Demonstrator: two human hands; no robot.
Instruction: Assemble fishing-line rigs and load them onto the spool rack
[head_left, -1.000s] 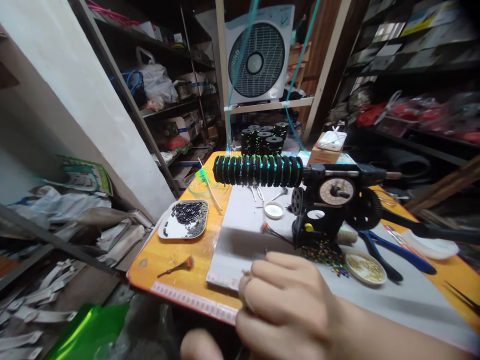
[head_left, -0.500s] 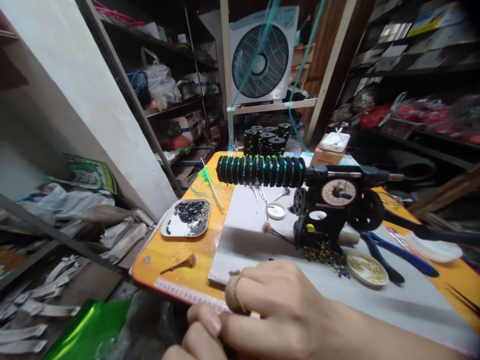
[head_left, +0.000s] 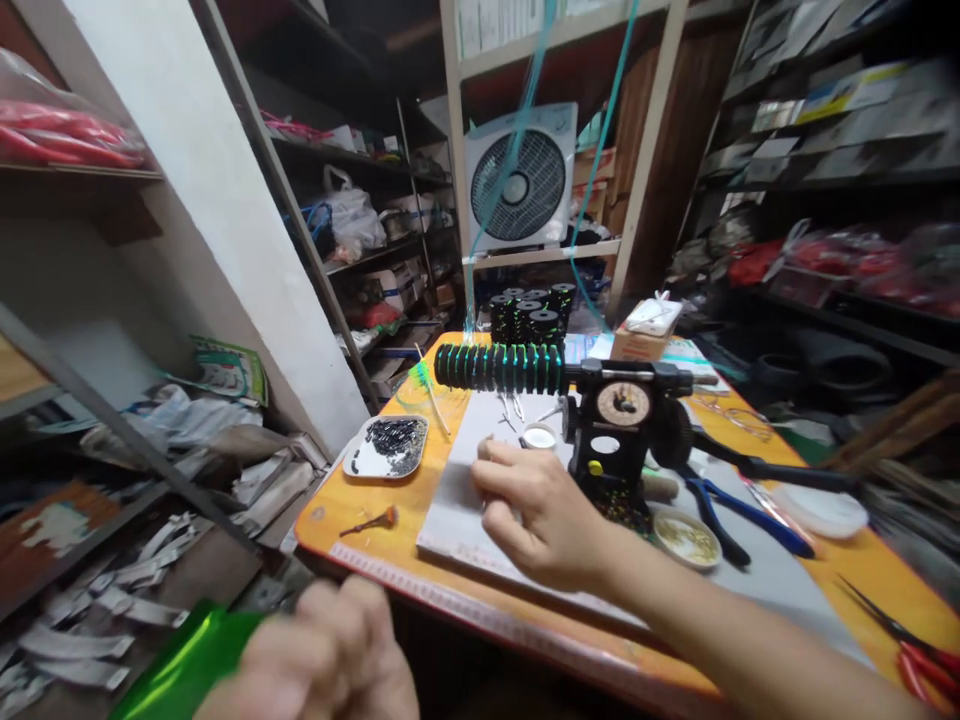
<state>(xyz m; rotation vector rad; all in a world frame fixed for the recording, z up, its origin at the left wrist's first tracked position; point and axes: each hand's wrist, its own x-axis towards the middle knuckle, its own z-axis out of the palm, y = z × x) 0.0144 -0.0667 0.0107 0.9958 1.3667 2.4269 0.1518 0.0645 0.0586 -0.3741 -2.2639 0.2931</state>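
Observation:
My right hand [head_left: 536,510] reaches over the grey board [head_left: 439,525], with its fingers curled together. What they hold, if anything, is hidden. My left hand [head_left: 322,655] is low in front of the table edge, blurred and closed, its fingertips out of sight. Beyond my right hand stands a black geared machine [head_left: 611,455] with a round dial. A ridged black roll [head_left: 499,368] with green and blue strands sticks out to its left. A small white dish [head_left: 538,436] lies just past my right fingers, and a dish of gold beads [head_left: 688,540] sits beside my right wrist.
On the orange table [head_left: 330,510] are a white tray [head_left: 360,468] of black pieces, a small orange-tipped tuft [head_left: 386,519], blue-handled pliers [head_left: 757,515] and red-handled scissors [head_left: 911,640]. Black spools [head_left: 532,312] and a box fan [head_left: 517,185] stand behind. Teal strands [head_left: 600,150] hang down.
My hands, close together before, are now apart. The right has moved forward over the board; the left has moved left and down. The view has tilted up, showing more shelving.

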